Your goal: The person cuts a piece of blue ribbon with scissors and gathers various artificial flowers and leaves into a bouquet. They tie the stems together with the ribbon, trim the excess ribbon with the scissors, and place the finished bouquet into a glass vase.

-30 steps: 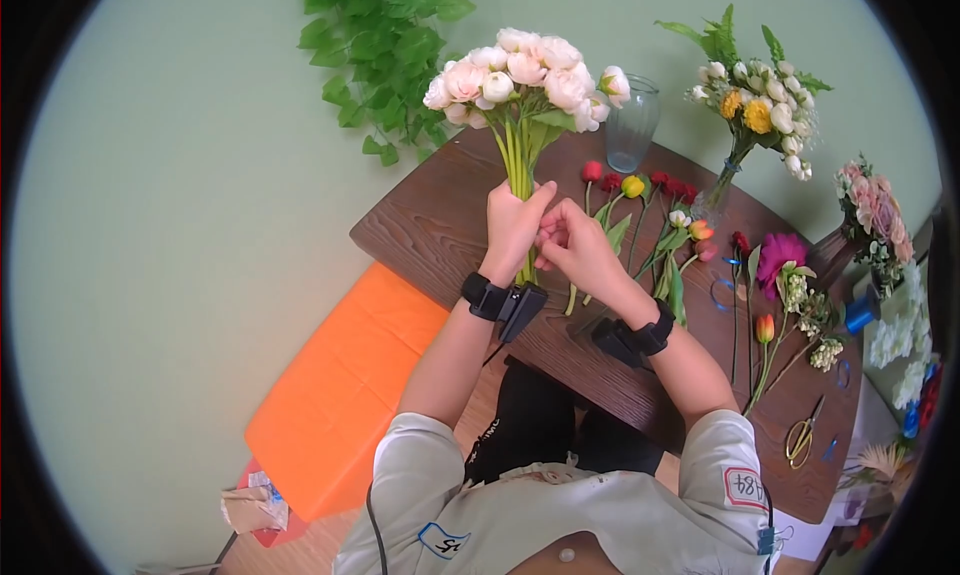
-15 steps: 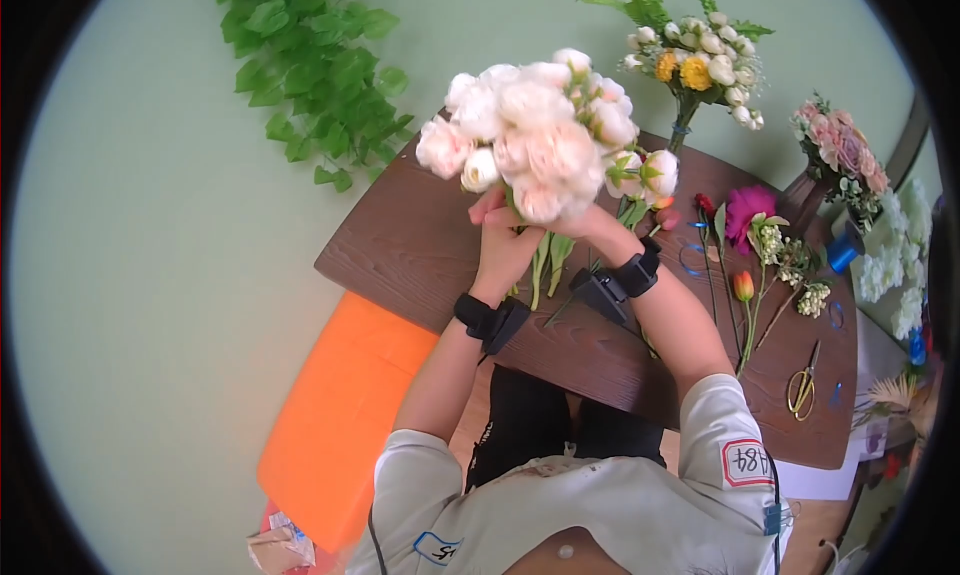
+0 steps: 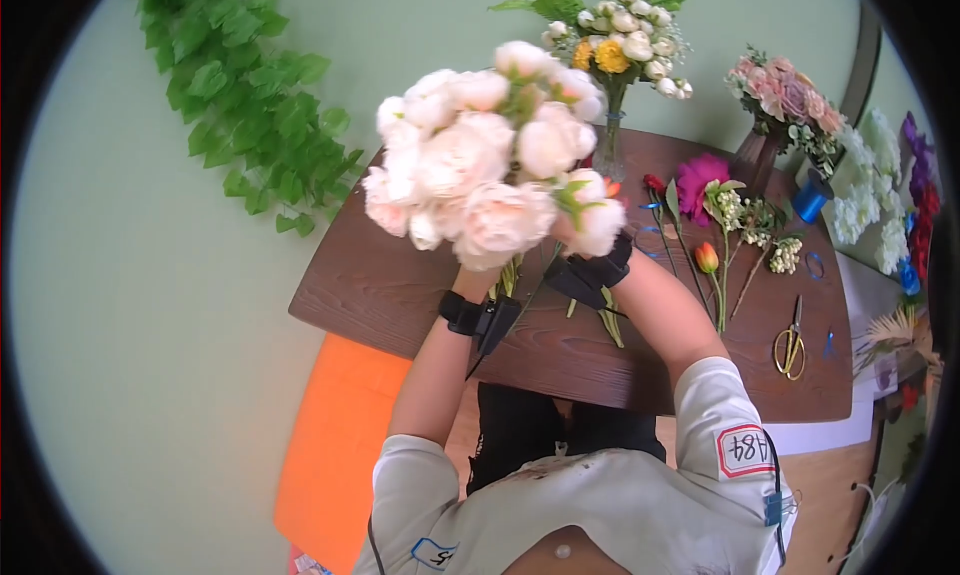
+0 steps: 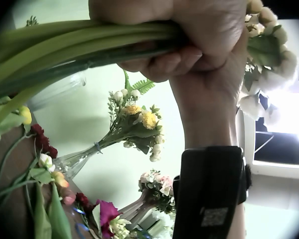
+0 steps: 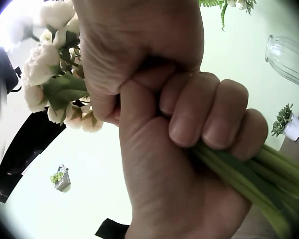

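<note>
Held up in front of the body is a bouquet of pale pink and white peonies [image 3: 470,165], its heads turned toward the head camera. My left hand [image 5: 189,164] grips the green stems [image 5: 279,184], fingers curled round them. Higher on the bundle, close under the blooms, my right hand [image 5: 144,45] is wrapped round the stems, right against the left hand. In the head view the blossoms hide most of both hands. Stem ends stick out below the left fist.
On the dark wooden table [image 3: 400,285] lie loose stems, a magenta flower [image 3: 700,185], an orange tulip [image 3: 707,258], blue ribbon spool [image 3: 811,197] and gold-handled scissors [image 3: 790,350]. Behind stand a white-and-yellow bouquet [image 3: 635,40] and a pink arrangement [image 3: 785,100]. An orange stool [image 3: 340,425] is at left.
The bouquet has tipped toward the head camera, so its heads now cover the hands. My right hand has moved from lower stems up under the blooms. The head view has turned right.
</note>
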`<state>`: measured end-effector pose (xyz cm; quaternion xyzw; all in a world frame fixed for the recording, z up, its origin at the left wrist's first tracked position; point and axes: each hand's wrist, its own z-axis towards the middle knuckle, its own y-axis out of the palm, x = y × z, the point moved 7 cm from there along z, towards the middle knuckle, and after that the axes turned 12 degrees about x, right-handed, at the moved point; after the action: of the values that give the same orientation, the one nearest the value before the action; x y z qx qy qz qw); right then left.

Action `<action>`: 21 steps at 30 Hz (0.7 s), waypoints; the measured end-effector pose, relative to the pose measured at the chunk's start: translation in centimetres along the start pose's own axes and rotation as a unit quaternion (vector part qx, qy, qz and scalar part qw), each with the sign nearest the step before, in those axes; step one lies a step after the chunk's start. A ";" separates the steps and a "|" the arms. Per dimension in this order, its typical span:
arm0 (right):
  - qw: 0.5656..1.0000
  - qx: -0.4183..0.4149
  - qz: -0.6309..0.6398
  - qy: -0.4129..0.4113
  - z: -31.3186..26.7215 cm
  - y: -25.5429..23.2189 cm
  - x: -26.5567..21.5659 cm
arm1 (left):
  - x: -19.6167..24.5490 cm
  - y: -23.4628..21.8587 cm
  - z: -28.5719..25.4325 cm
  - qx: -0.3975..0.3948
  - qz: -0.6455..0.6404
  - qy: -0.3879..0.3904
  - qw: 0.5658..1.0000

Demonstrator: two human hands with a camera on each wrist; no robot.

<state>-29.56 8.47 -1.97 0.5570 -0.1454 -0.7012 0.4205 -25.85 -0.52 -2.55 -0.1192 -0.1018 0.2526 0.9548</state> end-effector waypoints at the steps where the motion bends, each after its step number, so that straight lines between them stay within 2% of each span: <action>1: 1.000 0.005 -0.001 -0.006 -0.6 1.2 -1.0 | 1.9 -2.0 2.7 -0.003 -0.007 0.004 1.000; 2: 0.996 -0.017 -0.083 -0.025 -0.6 2.9 -1.7 | 2.6 -3.2 5.0 -0.072 -0.238 -0.158 0.956; 3: 0.985 -0.037 -0.165 -0.042 -0.7 4.8 -2.5 | 4.5 -3.6 6.8 -0.139 -0.447 -0.307 0.828; 4: 0.966 -0.055 -0.247 -0.059 -0.5 6.9 -3.0 | 4.8 -3.1 7.0 -0.126 -0.492 -0.401 0.762; 5: 0.940 -0.070 -0.327 -0.074 -0.3 8.7 -3.4 | 5.0 -2.7 6.9 -0.136 -0.497 -0.399 0.758; 7: 0.866 -0.082 -0.483 -0.101 1.2 12.2 -4.7 | 3.2 -1.7 5.9 -0.083 -0.536 -0.512 0.666; 9: 0.767 -0.079 -0.627 -0.111 -0.9 13.9 -6.2 | 3.5 -1.2 5.9 -0.115 -0.564 -0.523 0.628; 10: 0.767 -0.057 -0.629 -0.112 -2.2 13.4 -7.1 | 4.7 -1.7 6.8 -0.141 -0.572 -0.483 0.648; 11: 0.774 -0.027 -0.623 -0.108 -0.9 13.5 -7.9 | 5.7 -2.4 7.5 -0.164 -0.578 -0.442 0.666; 13: 0.787 0.022 -0.608 -0.102 -3.1 13.3 -8.8 | 6.6 -2.3 7.3 -0.185 -0.597 -0.442 0.643; 16: 0.803 0.079 -0.583 -0.093 -1.8 14.8 -9.2 | 7.1 -2.4 7.7 -0.206 -0.603 -0.399 0.660; 17: 0.808 0.094 -0.574 -0.091 -2.8 15.0 -9.1 | 7.0 -2.1 7.4 -0.210 -0.604 -0.398 0.658; 18: 0.814 0.109 -0.564 -0.089 -2.1 15.5 -9.2 | 5.9 -2.1 7.2 -0.160 -0.549 -0.451 0.685; 19: 0.819 0.123 -0.554 -0.086 -5.7 15.5 -9.5 | 4.8 -2.4 6.7 -0.109 -0.488 -0.500 0.707; 20: 0.825 0.137 -0.543 -0.082 -5.4 15.9 -9.7 | 5.7 -2.8 7.4 -0.208 -0.545 -0.401 0.706; 21: 0.830 0.151 -0.532 -0.078 -5.8 16.5 -9.5 | 6.4 -3.1 7.7 -0.210 -0.545 -0.402 0.705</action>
<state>-17.00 7.21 13.39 0.5480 0.0371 -0.8271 -0.1194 -20.99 1.49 6.50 -0.1277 -0.5739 -0.3160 0.7447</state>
